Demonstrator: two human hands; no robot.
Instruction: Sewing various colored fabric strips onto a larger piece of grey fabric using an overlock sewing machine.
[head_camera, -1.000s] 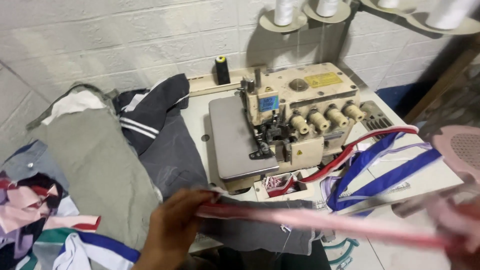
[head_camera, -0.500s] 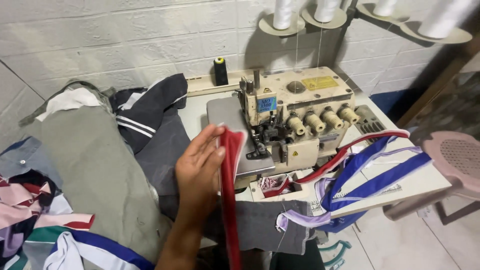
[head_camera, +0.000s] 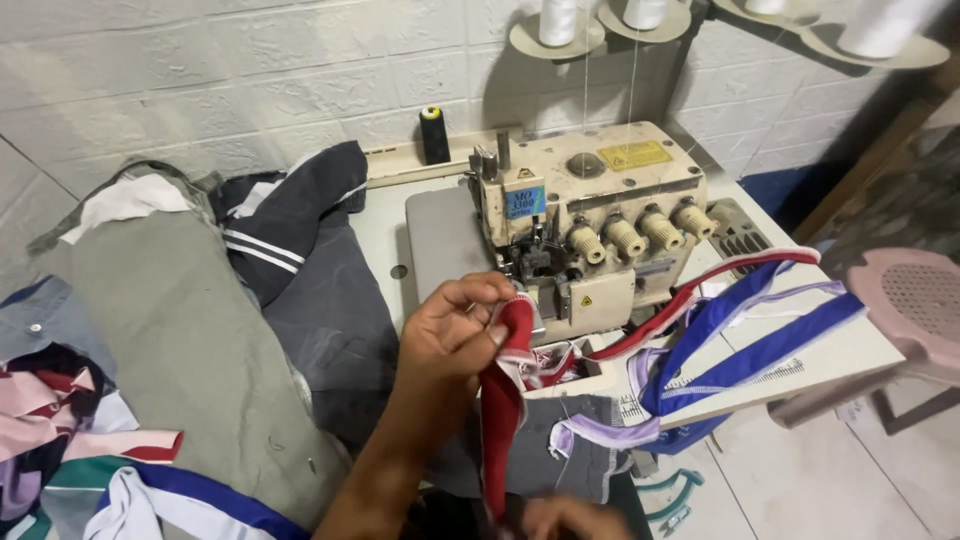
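1. A pale sewing table (head_camera: 790, 370) stands against a white-painted block wall (head_camera: 200, 70); its right edge ends over a tiled floor, where a pink plastic stool (head_camera: 915, 300) sits just beside the table's right corner.
2. A cream overlock sewing machine (head_camera: 600, 220) occupies the middle of the tabletop, with a black thread cone (head_camera: 433, 135) at the back edge and white thread cones (head_camera: 558, 20) on a stand above it.
3. Blue and lilac fabric strips (head_camera: 730, 350) trail over the front right corner of the tabletop, touching the machine's base.
4. A dark grey garment (head_camera: 320, 290) lies on the left part of the tabletop; a grey-green cloth (head_camera: 170, 350) and a heap of mixed coloured clothes (head_camera: 60, 440) spread beyond its left edge.
5. The left hand (head_camera: 455, 335) is closed, its fingertips (head_camera: 495, 335) pinching the top end of a red fabric strip (head_camera: 500, 400) just in front of the machine's needle area.
6. The strip hangs down from that pinch, past the front edge of the tabletop.
7. The right hand (head_camera: 570, 518) shows only partly at the bottom, at the strip's lower end; whether it grips the strip cannot be told.
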